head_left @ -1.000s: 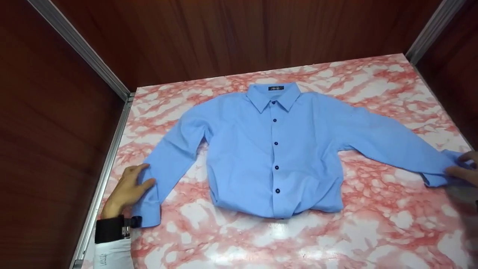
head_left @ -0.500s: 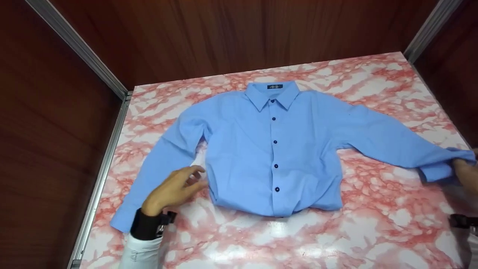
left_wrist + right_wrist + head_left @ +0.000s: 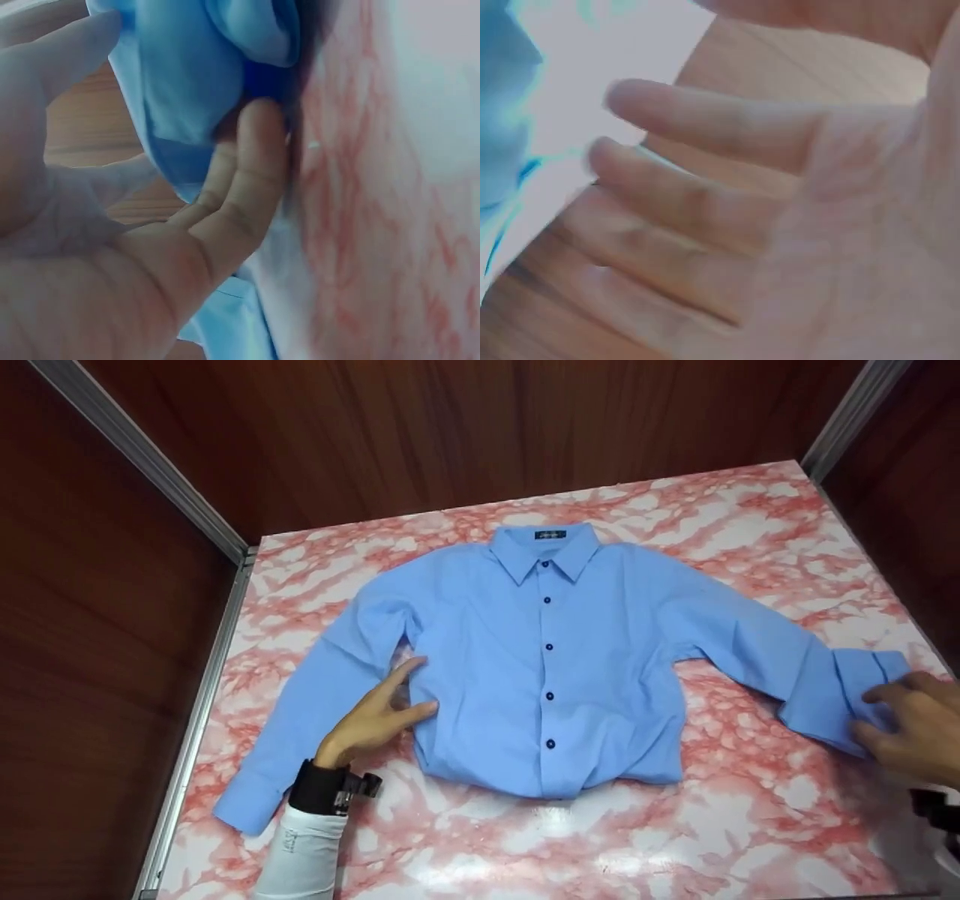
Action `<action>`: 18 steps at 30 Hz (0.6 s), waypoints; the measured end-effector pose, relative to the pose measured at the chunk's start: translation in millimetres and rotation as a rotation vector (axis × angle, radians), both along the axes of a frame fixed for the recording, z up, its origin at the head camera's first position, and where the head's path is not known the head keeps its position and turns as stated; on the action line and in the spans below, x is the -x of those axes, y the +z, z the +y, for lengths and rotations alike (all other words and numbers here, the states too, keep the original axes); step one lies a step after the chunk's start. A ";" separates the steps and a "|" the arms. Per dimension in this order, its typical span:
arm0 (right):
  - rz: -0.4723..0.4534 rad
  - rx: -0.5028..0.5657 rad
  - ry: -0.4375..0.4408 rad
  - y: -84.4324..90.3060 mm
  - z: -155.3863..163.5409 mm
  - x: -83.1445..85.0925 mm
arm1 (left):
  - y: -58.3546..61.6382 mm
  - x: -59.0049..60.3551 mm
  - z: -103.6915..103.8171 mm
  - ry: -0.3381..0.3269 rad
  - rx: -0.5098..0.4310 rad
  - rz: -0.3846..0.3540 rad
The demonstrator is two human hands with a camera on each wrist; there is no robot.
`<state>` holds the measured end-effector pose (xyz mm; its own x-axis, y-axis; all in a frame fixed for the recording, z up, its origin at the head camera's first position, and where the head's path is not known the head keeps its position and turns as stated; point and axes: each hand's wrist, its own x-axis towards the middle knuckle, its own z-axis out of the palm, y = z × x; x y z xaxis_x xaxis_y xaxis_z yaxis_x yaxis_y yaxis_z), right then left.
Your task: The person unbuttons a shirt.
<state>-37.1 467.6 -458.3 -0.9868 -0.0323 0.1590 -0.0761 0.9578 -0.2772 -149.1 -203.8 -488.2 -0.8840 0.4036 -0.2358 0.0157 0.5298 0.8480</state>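
A light blue button-up shirt [image 3: 547, 660] lies face up on a pink marbled table [image 3: 600, 840], collar at the far side. My left hand [image 3: 382, 709] rests flat with straight fingers in the gap between the left sleeve [image 3: 300, 735] and the shirt's side. In the left wrist view, its fingers [image 3: 247, 172] touch the blue fabric [image 3: 195, 82]. The right sleeve's cuff [image 3: 855, 682] is folded back over the sleeve. My right hand [image 3: 907, 724] lies on that cuff. The right wrist view shows straight fingers [image 3: 705, 120] holding nothing, with blue cloth [image 3: 502, 112] at the left edge.
Dark wooden walls enclose the table at the back and on both sides. A metal rail [image 3: 187, 735] runs along the left edge and another [image 3: 847, 412] at the right corner. Bare table top lies in front of the shirt's hem.
My left hand moved from the left cuff to the shirt's side under the armpit. My right hand carried the right cuff inward, folded it over the sleeve and released its grip.
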 end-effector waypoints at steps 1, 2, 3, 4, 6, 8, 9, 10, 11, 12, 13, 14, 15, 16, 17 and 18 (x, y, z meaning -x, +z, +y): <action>0.000 0.006 0.012 0.5 -7.0 2.9 | -1.5 1.8 0.5 0.004 -0.040 -0.017; -0.002 0.020 0.032 0.5 -15.0 5.8 | -2.7 3.9 0.9 0.010 -0.071 -0.027; -0.029 0.045 0.067 0.4 -23.8 10.0 | -4.4 6.2 1.7 0.016 -0.105 -0.035; -0.082 0.098 0.119 -0.1 -33.4 14.8 | -6.1 8.7 2.2 0.020 -0.138 -0.039; -0.237 0.204 0.185 -2.2 -55.8 24.0 | -8.8 12.3 3.6 0.019 -0.194 -0.044; -0.417 0.313 0.189 -7.3 -78.7 34.4 | -11.6 14.2 5.2 0.014 -0.221 -0.028; -0.499 0.363 0.179 -10.1 -89.2 39.8 | -12.6 14.5 6.4 0.014 -0.242 -0.026; -0.547 0.407 0.168 -13.7 -98.7 45.0 | -13.3 14.6 7.7 0.017 -0.268 -0.023; -0.558 0.432 0.152 -17.3 -107.7 50.1 | -13.7 14.4 9.1 0.023 -0.301 -0.030; -0.559 0.467 0.136 -20.7 -115.9 54.9 | -14.1 14.1 10.7 0.028 -0.339 -0.039; -0.550 0.499 0.122 -23.1 -123.4 58.9 | -14.1 13.6 12.2 0.033 -0.387 -0.055; -0.541 0.524 0.117 -24.9 -130.1 62.4 | -13.9 13.1 13.5 0.035 -0.432 -0.073; -0.519 0.540 0.132 -26.6 -136.5 66.1 | -13.5 12.5 14.1 0.026 -0.475 -0.091; -0.498 0.557 0.149 -27.2 -142.3 69.1 | -13.2 11.7 13.9 0.005 -0.498 -0.109; -0.482 0.595 0.171 -27.6 -147.1 71.7 | -12.9 11.1 13.0 -0.029 -0.494 -0.114; -0.476 0.651 0.190 -27.6 -151.0 73.9 | -12.6 10.2 11.6 -0.077 -0.473 -0.112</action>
<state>-111.0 316.6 -486.0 -0.9402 -0.2510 -0.2302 0.0454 0.5775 -0.8152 -159.2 -192.2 -500.8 -0.8272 0.5525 -0.1027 -0.0654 0.0869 0.9941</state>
